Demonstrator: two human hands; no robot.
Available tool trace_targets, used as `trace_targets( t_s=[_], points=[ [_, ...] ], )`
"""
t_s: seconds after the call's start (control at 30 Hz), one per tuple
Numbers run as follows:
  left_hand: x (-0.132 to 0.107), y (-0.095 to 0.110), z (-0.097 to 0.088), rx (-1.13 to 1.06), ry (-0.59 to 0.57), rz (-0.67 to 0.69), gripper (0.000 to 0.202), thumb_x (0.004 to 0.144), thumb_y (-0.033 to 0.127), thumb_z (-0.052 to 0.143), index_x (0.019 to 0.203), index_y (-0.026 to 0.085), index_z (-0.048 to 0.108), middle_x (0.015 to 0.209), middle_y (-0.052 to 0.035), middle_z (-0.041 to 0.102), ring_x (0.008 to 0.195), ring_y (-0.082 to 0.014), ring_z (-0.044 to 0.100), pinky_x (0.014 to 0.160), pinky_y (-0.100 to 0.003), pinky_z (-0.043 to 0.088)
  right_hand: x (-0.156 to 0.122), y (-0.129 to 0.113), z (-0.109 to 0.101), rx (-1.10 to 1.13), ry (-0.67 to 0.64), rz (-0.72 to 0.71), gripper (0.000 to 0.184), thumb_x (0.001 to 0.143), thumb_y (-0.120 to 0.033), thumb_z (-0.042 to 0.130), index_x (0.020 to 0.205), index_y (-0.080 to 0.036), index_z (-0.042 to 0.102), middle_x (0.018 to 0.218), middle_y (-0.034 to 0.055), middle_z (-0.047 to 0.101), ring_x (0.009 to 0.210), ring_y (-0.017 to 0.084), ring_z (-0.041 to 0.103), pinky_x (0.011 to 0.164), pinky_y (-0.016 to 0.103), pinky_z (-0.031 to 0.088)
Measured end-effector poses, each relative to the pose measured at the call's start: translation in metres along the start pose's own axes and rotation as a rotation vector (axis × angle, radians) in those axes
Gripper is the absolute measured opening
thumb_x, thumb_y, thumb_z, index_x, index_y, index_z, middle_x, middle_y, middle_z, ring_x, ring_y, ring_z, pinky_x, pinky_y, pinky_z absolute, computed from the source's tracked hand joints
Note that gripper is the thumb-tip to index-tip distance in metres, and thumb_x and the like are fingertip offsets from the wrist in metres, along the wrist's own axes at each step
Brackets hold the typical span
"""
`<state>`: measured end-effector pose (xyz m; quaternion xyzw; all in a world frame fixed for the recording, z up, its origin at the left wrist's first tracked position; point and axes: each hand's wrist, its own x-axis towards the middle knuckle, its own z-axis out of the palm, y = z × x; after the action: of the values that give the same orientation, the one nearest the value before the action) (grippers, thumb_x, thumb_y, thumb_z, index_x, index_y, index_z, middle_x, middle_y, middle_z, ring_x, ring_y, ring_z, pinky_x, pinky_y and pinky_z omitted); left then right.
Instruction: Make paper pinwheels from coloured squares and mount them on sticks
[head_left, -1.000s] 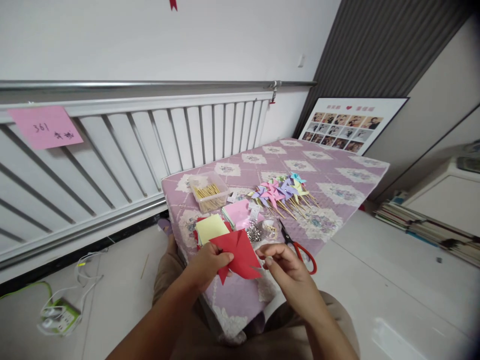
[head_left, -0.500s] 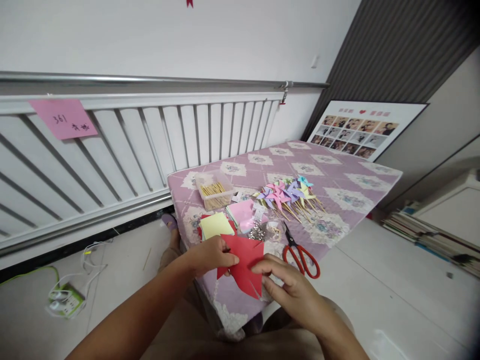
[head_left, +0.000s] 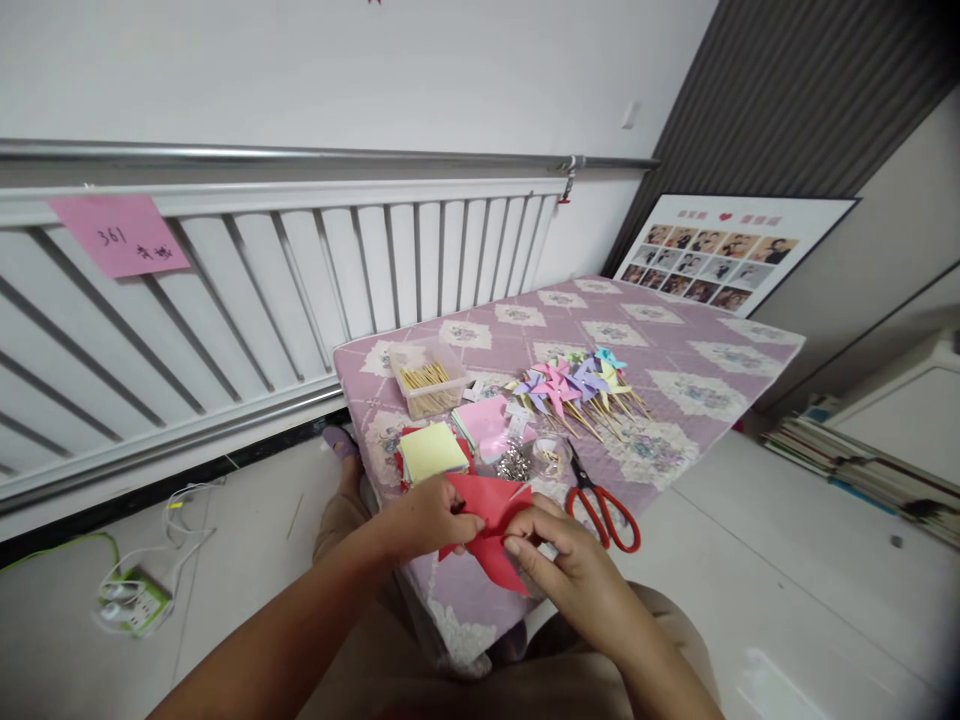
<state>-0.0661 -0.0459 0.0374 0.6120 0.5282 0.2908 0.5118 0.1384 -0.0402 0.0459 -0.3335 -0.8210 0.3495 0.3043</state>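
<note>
A red sheet of paper [head_left: 487, 495], slit at its corners, is held over the near end of the table between both hands. My left hand [head_left: 435, 520] grips its left side, thumb on top near the middle. On the right, my right hand [head_left: 551, 550] pinches a flap of the sheet and bends it inward. Just beyond lie a pile of silvery metal pins [head_left: 514, 463] and a small clear round container [head_left: 550, 458]. Yellow paper squares [head_left: 433, 452] top a stack on the left, with pink paper squares [head_left: 482, 418] behind it.
Red-handled scissors [head_left: 602, 503] lie right of my right hand. A clear plastic box [head_left: 429, 385] holds wooden sticks. Finished paper pinwheels [head_left: 574, 385] are heaped mid-table on the floral tablecloth [head_left: 697, 395]. A radiator [head_left: 420, 260] borders the table's far side.
My right hand has moved slightly left and taken a flap of the red paper, which now curls toward the sheet's middle. My left hand keeps its hold.
</note>
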Motion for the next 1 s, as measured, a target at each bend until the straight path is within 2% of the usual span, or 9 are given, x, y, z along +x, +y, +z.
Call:
trace_targets(
  t_s=[0.23,0.47,0.77,1.0],
  points=[
    [0.001,-0.004,0.005,0.081,0.074,0.012,0.022,0.068,0.025,0.053,0.048,0.019,0.046,0.044,0.0031,0.047,0.041,-0.0085,0.036,0.04,-0.024,0.022,0.003,0.001,0.007,-0.083,0.109,-0.011,0.018,0.087,-0.02,0.056,0.069,-0.021,0.054,0.075,0.0008,0.054,0.068,0.015,0.054,0.059,0.025,0.04],
    [0.0,0.0,0.005,0.088,0.042,-0.019,0.018,0.068,0.025,0.052,0.053,0.018,0.046,0.047,0.0049,0.043,0.044,-0.0081,0.034,0.042,-0.023,0.023,0.006,0.003,0.013,-0.112,0.127,0.022,0.017,0.086,-0.019,0.054,0.069,-0.02,0.053,0.076,0.0011,0.052,0.067,0.015,0.053,0.06,0.025,0.039],
    [-0.004,0.008,0.006,0.08,0.047,-0.016,0.018,0.067,0.022,0.051,0.05,0.018,0.045,0.047,0.0049,0.043,0.043,-0.0078,0.035,0.042,-0.024,0.022,0.008,0.003,0.015,-0.144,0.168,0.034,0.017,0.082,-0.017,0.055,0.066,-0.02,0.051,0.073,0.0002,0.05,0.063,0.014,0.052,0.057,0.024,0.036],
    [-0.002,0.011,0.008,0.062,0.068,-0.026,0.021,0.067,0.022,0.05,0.049,0.019,0.04,0.046,0.0068,0.031,0.044,-0.0069,0.027,0.042,-0.025,0.017,0.01,0.003,0.019,-0.118,0.22,0.117,0.015,0.079,-0.02,0.055,0.065,-0.021,0.05,0.069,-0.0007,0.052,0.059,0.013,0.051,0.053,0.023,0.036]
  ],
)
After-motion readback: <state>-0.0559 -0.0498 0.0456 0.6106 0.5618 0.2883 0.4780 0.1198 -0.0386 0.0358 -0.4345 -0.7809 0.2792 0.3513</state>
